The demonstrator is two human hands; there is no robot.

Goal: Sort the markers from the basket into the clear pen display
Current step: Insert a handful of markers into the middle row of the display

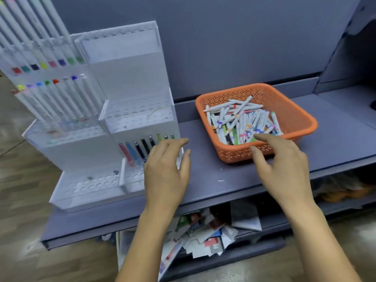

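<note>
Grey-blue shelf [205,174] against matching back panel [223,47] — jumbled printed cards [205,239] underneath; wood-look floor [24,220] at left.

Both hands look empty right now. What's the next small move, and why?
Probably lower the right hand into the orange basket and pinch one from the marker pile. It hovers open over the near rim, holding nothing; the left hand is open at the clear display, which has free holes.
</note>
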